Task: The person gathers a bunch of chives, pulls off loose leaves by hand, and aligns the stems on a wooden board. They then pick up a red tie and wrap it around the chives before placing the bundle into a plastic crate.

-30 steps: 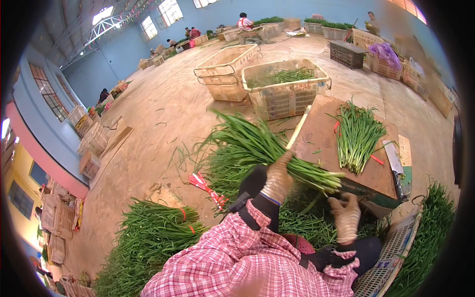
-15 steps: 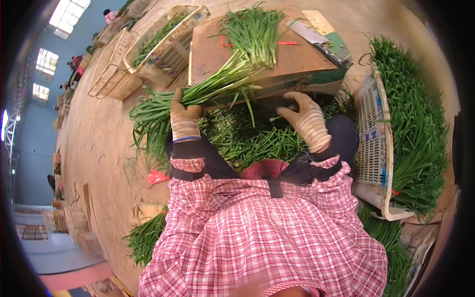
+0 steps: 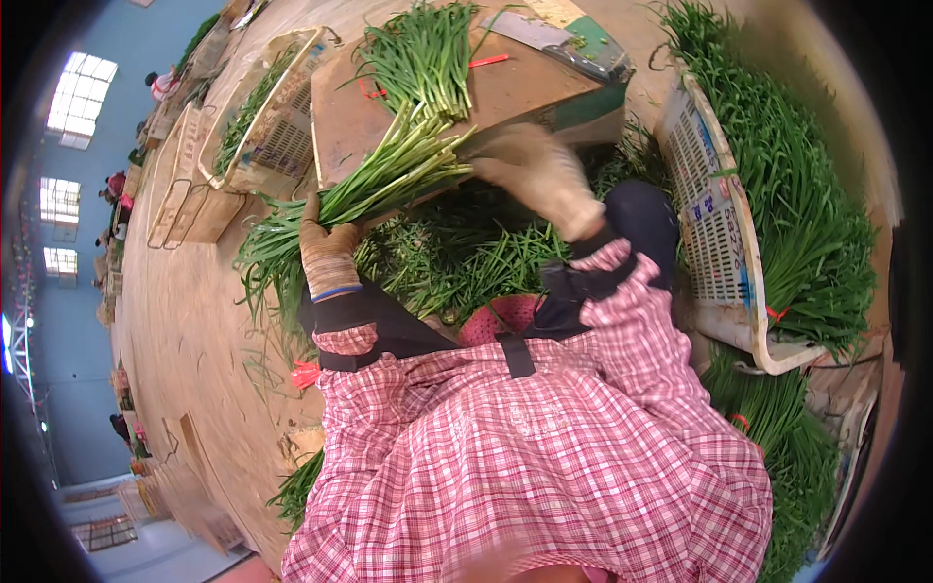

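Note:
My left hand (image 3: 330,251), in a worn knit work glove, is closed around the leafy part of a bunch of green chives (image 3: 389,183). The pale stem ends point up and right, over the near edge of a brown-topped box (image 3: 530,87). Close to those stem ends is my gloved right hand (image 3: 539,180), smeared by motion, so its fingers are unclear. A second bunch of chives (image 3: 418,60) lies on the box top, its stems touching or just behind the held bunch. A red tie strip (image 3: 489,60) rests beside it.
A flat grey blade-like piece (image 3: 530,31) lies at the box's far right. Loose chives (image 3: 486,267) are heaped below the box. On the right stands a white crate (image 3: 714,214) full of chives; another crate (image 3: 282,136) sits at far left. Red-tied bunches (image 3: 768,418) lie lower right.
My right hand has swung left and up toward the stem ends of the held bunch. My left hand keeps its hold. The whole view has shifted, so the box appears further left.

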Motion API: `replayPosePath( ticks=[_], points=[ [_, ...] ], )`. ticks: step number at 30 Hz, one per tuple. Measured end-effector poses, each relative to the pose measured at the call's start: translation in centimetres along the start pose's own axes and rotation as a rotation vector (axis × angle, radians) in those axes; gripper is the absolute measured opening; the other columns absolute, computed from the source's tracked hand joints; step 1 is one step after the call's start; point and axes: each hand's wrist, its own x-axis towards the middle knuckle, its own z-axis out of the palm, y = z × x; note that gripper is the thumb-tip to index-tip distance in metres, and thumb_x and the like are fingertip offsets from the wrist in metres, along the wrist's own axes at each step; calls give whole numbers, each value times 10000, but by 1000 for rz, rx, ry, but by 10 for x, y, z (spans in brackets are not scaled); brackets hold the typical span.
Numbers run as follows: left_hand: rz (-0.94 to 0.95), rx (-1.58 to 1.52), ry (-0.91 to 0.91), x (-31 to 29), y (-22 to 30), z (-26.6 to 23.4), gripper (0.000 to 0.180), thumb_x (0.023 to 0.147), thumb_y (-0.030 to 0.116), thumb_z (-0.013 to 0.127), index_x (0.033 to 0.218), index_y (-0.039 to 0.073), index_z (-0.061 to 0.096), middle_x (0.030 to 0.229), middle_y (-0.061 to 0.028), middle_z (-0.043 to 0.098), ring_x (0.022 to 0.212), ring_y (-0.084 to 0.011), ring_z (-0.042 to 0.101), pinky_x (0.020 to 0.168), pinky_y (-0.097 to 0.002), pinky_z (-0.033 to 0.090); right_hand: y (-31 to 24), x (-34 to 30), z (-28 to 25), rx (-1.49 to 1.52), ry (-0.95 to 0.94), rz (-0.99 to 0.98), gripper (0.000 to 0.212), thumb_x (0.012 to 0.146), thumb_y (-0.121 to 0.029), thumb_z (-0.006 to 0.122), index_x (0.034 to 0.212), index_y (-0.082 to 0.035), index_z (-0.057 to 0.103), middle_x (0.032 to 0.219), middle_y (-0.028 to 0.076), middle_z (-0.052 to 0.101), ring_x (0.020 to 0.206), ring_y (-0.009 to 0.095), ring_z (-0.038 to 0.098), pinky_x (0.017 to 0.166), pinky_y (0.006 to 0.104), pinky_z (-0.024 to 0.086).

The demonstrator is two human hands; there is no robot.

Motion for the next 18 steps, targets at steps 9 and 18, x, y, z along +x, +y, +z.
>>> replayPosePath(
  ticks=[9,18],
  points=[
    [-106,-119,130,3,2,9,332,995,115,477,1310,10,463,1276,-103,594,1154,-210,561,1026,-354,456,12,0,2,1031,71,646,152,828,-180,730,884,-38,729,778,39,705,673,102,619,597,252,470],
    [-230,-214,-91,24,-4,-9,360,963,168,549,1281,15,478,1252,-122,602,1142,-256,570,1036,-366,448,-19,15,10,509,-164,199,334,828,-235,716,1040,22,696,977,155,717,874,194,676,814,294,511]
  ],
)
